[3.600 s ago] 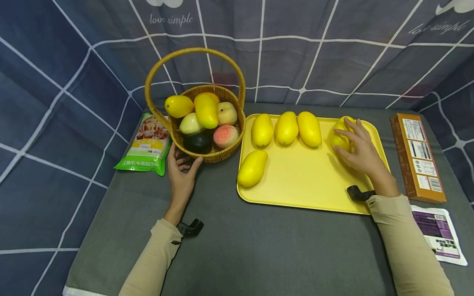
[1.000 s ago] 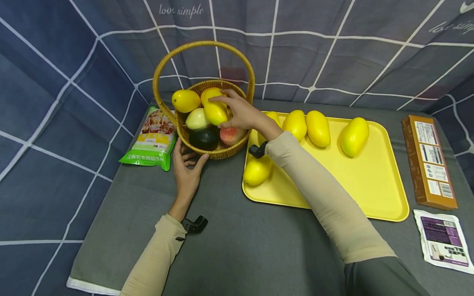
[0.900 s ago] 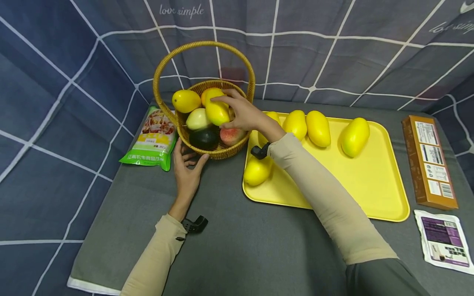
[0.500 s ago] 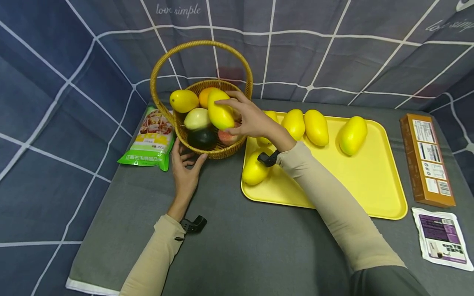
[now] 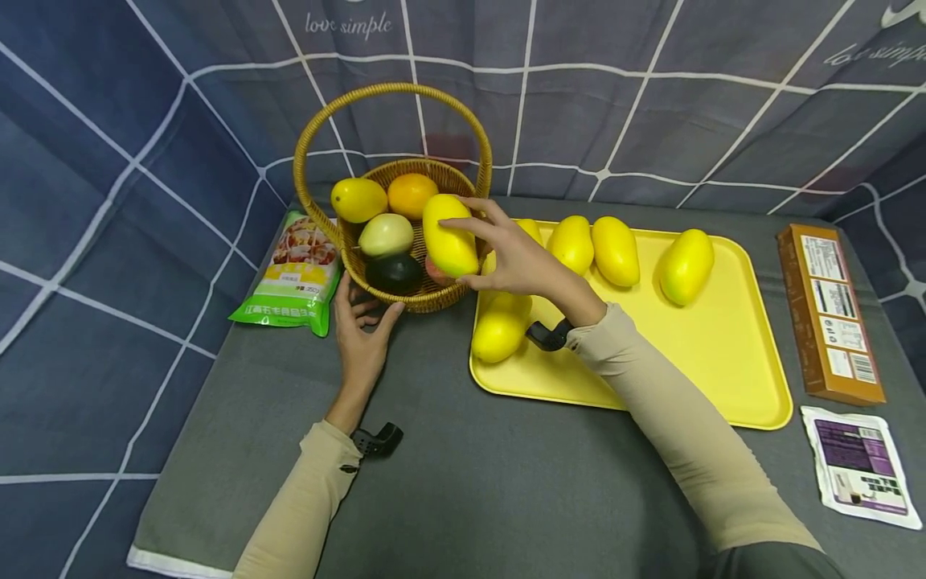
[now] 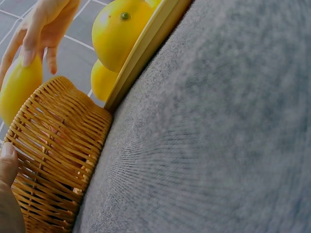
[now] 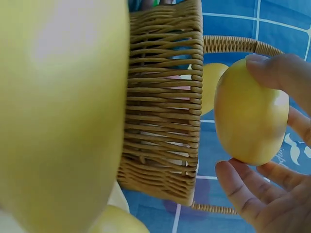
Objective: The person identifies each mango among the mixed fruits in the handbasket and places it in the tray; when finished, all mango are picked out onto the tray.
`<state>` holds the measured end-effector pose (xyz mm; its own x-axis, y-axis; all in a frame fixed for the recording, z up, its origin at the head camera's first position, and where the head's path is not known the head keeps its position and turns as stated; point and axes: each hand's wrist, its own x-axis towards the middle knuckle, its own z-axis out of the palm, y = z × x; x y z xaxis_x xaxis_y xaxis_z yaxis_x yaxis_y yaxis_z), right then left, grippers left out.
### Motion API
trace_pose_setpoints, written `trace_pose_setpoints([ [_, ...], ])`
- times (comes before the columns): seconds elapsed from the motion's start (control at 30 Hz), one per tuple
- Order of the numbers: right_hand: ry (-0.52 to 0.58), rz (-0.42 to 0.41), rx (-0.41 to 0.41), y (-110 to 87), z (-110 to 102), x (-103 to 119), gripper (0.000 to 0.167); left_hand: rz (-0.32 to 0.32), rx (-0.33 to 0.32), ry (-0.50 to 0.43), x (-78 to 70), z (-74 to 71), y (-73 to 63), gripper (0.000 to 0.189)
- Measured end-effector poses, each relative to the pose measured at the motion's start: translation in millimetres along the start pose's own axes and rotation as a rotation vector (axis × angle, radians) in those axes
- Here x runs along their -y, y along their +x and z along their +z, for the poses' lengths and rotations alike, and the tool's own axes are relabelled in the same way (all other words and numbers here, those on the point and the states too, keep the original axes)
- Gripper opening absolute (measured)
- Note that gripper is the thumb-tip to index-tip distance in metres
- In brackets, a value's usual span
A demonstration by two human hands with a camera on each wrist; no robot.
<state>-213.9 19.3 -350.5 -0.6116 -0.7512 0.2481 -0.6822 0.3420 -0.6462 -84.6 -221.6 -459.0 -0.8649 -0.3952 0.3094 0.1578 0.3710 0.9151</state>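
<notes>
My right hand (image 5: 519,256) grips a yellow mango (image 5: 450,235) between thumb and fingertips, over the right rim of the wicker basket (image 5: 427,302). In the right wrist view, this mango (image 7: 250,114) is clear of the basket's wall (image 7: 163,92). My left hand (image 5: 359,338) holds the basket at its front left, its thumb (image 6: 7,162) on the woven side in the left wrist view. Inside the basket lie another mango (image 5: 358,199), an orange (image 5: 411,195), a pale green fruit (image 5: 387,236) and a dark avocado (image 5: 395,273). A peach (image 5: 437,272) is mostly hidden behind the held mango.
To the right, a yellow tray (image 5: 731,354) bears several mangoes, one (image 5: 499,330) at its front left corner under my right wrist. A green food bag (image 5: 289,277) lies left of the basket. Beyond the tray are a brown box (image 5: 832,314) and a white-purple packet (image 5: 861,466).
From the tray, my right hand has moved to the basket, gripped the mango lying on top and drawn it up and right, uncovering the orange. The left hand stays on the basket.
</notes>
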Motion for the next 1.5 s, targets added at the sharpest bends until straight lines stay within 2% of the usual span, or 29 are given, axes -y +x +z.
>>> trace_pose_setpoints([
  [0.03, -0.001, -0.001, -0.004, -2.9, 0, 0, 0.073, 0.005, -0.001, -0.001, 0.2, 0.0, -0.2, 0.087],
  [0.27, -0.022, 0.017, -0.015, -20.9, -1, 0, 0.075, 0.001, 0.021, -0.028, -35.9, -3.1, -4.3, 0.083],
  [0.77, -0.061, 0.043, -0.132, -66.8, -6, -1, 0.073, -0.001, 0.019, -0.018, -36.9, -3.2, -4.5, 0.083],
  [0.9, -0.063, 0.048, -0.15, -81.5, -4, -3, 0.074, -0.006, 0.02, -0.019, -34.6, -3.4, -4.5, 0.084],
  [1.17, -0.104, 0.081, -0.167, -121.7, -3, -8, 0.076, -0.016, 0.003, 0.001, -2.0, 0.1, -1.7, 0.087],
  [1.5, -0.125, 0.09, -0.207, -162.5, 2, -14, 0.08, 0.001, -0.001, -0.009, 0.7, -0.4, -1.6, 0.086],
])
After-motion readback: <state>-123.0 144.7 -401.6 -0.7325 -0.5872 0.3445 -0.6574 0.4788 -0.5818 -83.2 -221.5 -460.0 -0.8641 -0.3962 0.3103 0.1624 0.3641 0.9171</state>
